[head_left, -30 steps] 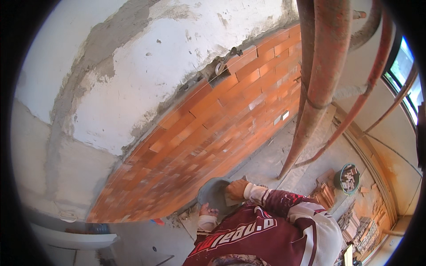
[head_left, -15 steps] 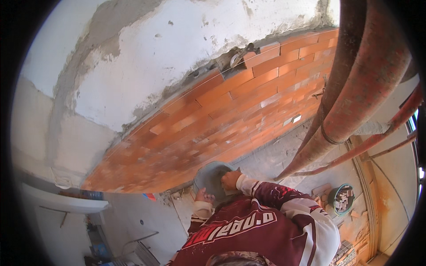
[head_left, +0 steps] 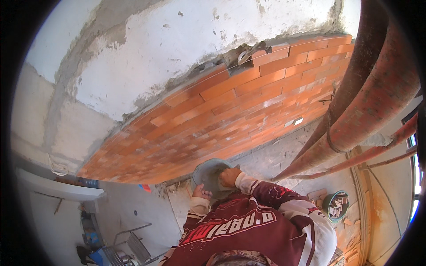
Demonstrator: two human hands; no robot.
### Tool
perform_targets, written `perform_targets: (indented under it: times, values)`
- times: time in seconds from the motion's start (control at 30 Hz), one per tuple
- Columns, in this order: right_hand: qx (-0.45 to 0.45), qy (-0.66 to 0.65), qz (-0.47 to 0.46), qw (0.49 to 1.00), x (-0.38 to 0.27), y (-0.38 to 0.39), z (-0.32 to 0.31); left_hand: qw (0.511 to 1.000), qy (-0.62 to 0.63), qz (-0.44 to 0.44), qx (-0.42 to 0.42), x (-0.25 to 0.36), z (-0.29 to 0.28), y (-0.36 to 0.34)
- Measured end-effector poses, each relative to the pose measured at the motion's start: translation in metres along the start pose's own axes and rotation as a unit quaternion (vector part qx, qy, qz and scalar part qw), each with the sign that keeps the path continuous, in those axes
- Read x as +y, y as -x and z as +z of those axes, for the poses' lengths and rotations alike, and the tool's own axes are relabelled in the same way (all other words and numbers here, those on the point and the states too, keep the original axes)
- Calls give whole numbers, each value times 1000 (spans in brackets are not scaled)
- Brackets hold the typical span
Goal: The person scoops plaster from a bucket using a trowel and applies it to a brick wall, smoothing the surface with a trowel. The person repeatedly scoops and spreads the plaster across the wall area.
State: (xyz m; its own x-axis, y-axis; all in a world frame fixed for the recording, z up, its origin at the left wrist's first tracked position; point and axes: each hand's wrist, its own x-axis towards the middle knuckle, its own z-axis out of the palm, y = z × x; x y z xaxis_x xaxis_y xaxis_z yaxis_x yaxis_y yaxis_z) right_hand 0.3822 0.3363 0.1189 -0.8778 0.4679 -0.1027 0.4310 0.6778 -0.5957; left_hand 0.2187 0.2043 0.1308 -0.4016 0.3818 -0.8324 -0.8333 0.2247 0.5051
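A grey, round-mouthed bucket is in front of my chest, close to the foot of the brick wall. My left hand is at its near left rim with the fingers curled against it. Over the right side of the mouth, my right hand is closed in a fist. What the fist grips is hidden by the fingers. The bucket's contents are in shade and hard to make out.
An orange brick wall rises ahead, with a taut string along its top and a gap in the upper course. Thick red-brown pipes slant down at right. A tub of brick pieces stands at right; a folding chair at lower left.
The view has shifted, so the wall and pipes sit a little farther right. My left fingers look more curled at the rim, and my right fist is slightly lower against the bucket.
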Motion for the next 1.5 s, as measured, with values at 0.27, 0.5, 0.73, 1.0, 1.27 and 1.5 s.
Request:
perform_targets:
  times: [0.27, 0.5, 0.73, 1.0, 1.27, 1.5]
  values:
    - [-37, 32, -26, 998, -4, -6, 7, 999, -30, 26, 0, 2, -1, 10]
    - [10, -44, -33, 998, -12, 15, -34, 1000, -17, 13, 3, 6, -22, 5]
    - [65, -110, -17, 992, -19, 19, -48, 999, 40, 20, 31, 13, -50, -7]
    - [38, -111, 10, 993, -56, 15, -35, 998, -39, -44, 7, 42, -70, 6]
    - [127, -227, 81, 962, -85, 12, -33, 997, 65, -30, -11, 49, -120, -23]
    - [247, -240, 104, 933, -119, 37, -115, 997, 70, -39, 7, 69, -132, -5]
